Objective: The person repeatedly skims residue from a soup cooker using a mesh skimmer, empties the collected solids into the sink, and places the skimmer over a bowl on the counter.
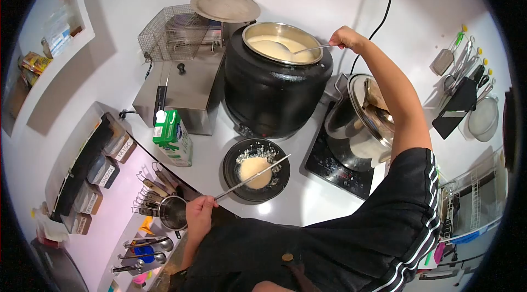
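My right hand [346, 38] is closed on the handle of a ladle [310, 49]. The ladle's head lies at the surface of a creamy pale liquid [266, 45] inside a steel pot set in a black soup warmer [269, 91]. Low at the left, my left hand [200, 215] grips a long thin rod [277, 161], which slants above a black bowl [229, 174]. Pale liquid fills the bowl's middle, with small whitish bits around it. A dark round strainer or small pan [173, 213] is beside my left hand; whether it joins the rod is hidden.
A green-and-white carton [173, 138] stands left of the bowl, before a steel fryer [184, 86]. On the right, a large lidded pot [351, 133] sits on a black cooktop [340, 178]. Utensils hang on the right wall, and labelled containers [104, 171] line the left.
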Demonstrator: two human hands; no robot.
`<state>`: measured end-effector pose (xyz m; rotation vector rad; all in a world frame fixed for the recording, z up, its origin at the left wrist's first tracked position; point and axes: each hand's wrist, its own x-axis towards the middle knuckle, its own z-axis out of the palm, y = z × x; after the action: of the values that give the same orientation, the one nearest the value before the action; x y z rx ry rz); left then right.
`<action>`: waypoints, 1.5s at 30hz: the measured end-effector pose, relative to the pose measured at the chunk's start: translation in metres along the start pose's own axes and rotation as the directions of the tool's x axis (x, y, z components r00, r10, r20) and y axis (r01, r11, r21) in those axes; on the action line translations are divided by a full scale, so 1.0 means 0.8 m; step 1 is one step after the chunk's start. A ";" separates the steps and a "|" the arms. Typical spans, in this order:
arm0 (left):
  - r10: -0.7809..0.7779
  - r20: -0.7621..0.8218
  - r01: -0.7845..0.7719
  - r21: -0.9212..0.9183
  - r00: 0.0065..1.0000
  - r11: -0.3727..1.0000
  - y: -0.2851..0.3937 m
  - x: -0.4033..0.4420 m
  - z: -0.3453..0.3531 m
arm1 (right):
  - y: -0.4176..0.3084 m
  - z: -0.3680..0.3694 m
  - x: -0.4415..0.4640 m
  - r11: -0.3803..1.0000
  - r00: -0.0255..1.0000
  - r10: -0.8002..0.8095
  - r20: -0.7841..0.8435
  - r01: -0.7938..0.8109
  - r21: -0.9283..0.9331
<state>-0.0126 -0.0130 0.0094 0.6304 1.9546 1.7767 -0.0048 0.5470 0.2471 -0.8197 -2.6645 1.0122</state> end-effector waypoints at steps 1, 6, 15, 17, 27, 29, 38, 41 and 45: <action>-0.003 0.005 0.003 0.001 1.000 1.000 -0.001 0.001 0.000 | 0.002 0.002 -0.004 1.000 1.000 0.006 0.000 -0.006 0.001; -0.027 0.012 0.028 -0.021 1.000 0.999 -0.008 0.001 -0.003 | -0.005 0.010 -0.031 0.992 0.993 0.118 -0.025 -0.119 -0.043; -0.021 0.021 0.023 -0.080 1.000 0.997 -0.005 0.000 -0.001 | 0.000 -0.006 -0.046 0.967 0.965 0.218 -0.146 -0.194 0.164; -0.019 0.031 0.022 -0.097 0.999 0.995 -0.009 0.001 -0.001 | 0.001 -0.013 -0.052 0.965 0.959 0.230 -0.166 -0.203 0.165; -0.007 0.085 0.017 -0.116 0.996 0.993 -0.013 0.004 0.003 | 0.010 -0.032 -0.076 0.989 0.960 0.145 -0.238 -0.132 0.070; 0.000 0.087 0.011 -0.136 0.996 0.991 -0.011 0.005 0.004 | 0.002 -0.034 -0.085 0.984 0.963 0.174 -0.204 -0.178 0.001; -0.035 0.095 0.047 -0.131 0.995 0.990 -0.014 0.005 0.001 | 0.000 -0.030 -0.094 0.967 0.960 0.243 -0.140 -0.251 -0.041; -0.036 0.094 0.048 -0.131 0.995 0.990 -0.015 0.006 0.002 | 0.007 -0.030 -0.087 0.973 0.946 0.206 -0.248 -0.224 -0.046; -0.015 0.095 0.024 -0.089 0.995 0.996 -0.003 0.007 0.005 | 0.002 -0.035 -0.087 0.975 0.959 0.195 -0.207 -0.213 -0.068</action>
<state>-0.0151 -0.0069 0.0070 0.6504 1.8011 1.7791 0.0640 0.5254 0.2693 -1.1700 -2.5087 0.8069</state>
